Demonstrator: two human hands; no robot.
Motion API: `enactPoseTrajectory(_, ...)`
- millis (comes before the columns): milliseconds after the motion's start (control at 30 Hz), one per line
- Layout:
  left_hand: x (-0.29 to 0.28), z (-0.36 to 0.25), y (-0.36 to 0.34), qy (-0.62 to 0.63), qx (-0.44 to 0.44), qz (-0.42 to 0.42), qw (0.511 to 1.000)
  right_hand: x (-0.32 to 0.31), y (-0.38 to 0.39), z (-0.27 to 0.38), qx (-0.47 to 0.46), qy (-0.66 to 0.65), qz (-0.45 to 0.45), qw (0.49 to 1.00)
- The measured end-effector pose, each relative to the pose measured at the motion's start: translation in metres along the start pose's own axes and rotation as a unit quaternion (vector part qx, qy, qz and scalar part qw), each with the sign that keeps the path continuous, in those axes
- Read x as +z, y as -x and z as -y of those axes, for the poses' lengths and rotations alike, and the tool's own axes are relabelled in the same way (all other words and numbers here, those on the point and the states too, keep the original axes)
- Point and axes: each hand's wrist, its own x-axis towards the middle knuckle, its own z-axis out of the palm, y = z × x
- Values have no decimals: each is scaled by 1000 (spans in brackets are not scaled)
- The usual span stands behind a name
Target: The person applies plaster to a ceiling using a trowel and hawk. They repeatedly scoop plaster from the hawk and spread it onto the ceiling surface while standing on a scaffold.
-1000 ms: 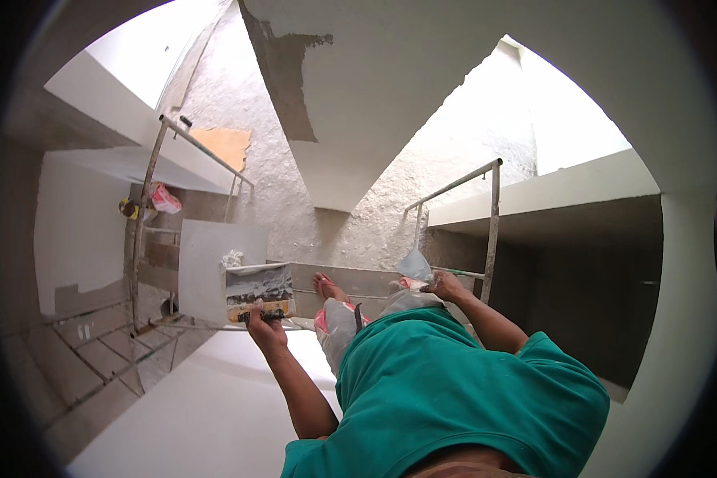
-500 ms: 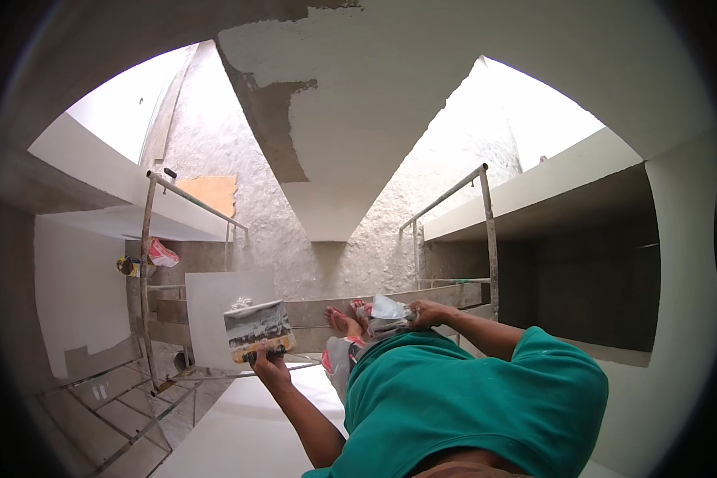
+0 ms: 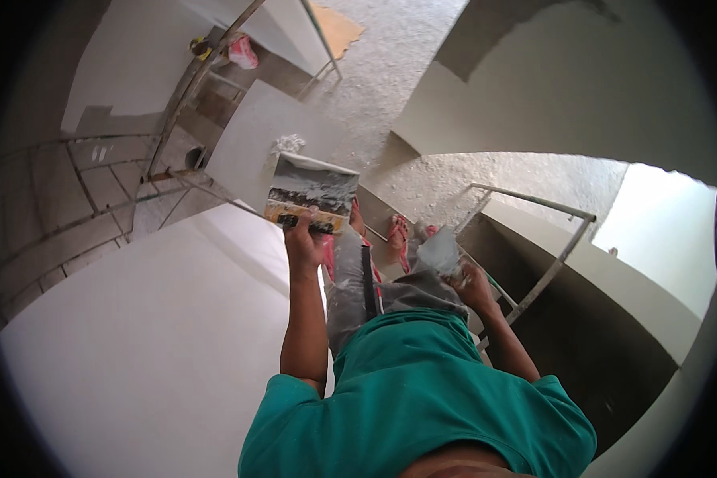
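My left hand is closed on the handle of a wide putty knife. Its broad blade is smeared with grey and white, with a worn yellow and black strip by my fingers. A lump of white putty shows at the blade's far edge. On the right, before my thigh, my right hand grips a smaller putty knife with a pale, coated blade; its handle is mostly hidden by my fingers. The two tools are apart. Below them are my grey trousers and feet in red-strapped sandals.
Metal scaffold rails stand at the left and right. A pale board lies beyond my left hand. A large white surface fills the lower left. Part-plastered concrete hangs at upper right. A pink-and-white bag lies far left.
My view has swung to the right and tilted down. My left hand has come in nearer my body's middle with the wide knife. The right hand's putty knife now points up and left.
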Motion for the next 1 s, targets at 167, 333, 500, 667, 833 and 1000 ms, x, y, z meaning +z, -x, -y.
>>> enactPoseTrajectory(167,-22,28,-42,-34,70,-11,997,22,-120,90,-99,-54,-27,993)
enactPoseTrajectory(333,-70,54,-93,-297,232,37,925,74,-210,111,-138,18,4,990)
enactPoseTrajectory(500,-81,34,-118,-398,164,165,887,110,-265,111,-209,104,10,972)
enactPoseTrajectory(667,-107,29,-155,-617,349,179,682,125,-287,118,-210,87,70,971)
enactPoseTrajectory(833,-271,88,-263,-779,243,103,569,170,-326,91,-244,-18,3,970)
enactPoseTrajectory(1000,-381,169,-378,-801,193,48,564,217,-378,-23,-132,-15,-8,991)
